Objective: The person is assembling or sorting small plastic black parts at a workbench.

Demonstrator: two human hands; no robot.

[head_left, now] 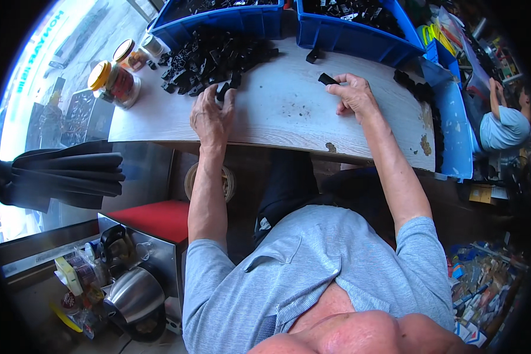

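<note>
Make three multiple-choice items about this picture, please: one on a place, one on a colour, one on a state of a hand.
1. Where does the heap of small black plastic parts lie?
A. on the pale wooden tabletop, before the left blue plastic bin
B. on the red-topped metal cabinet
C. on the floor

2. What colour is the lid of the nearer glass jar?
A. green
B. yellow
C. white

3. What does the right hand do?
A. lies flat and empty
B. grips a jar
C. pinches a short black cylindrical part at its fingertips

Key: 1 A, the heap rests on the tabletop in front of the bin. 2 B, the lid looks yellow. 3 C, the part sticks out from the fingertips, while the left hand touches a black part at the heap's edge.
</note>
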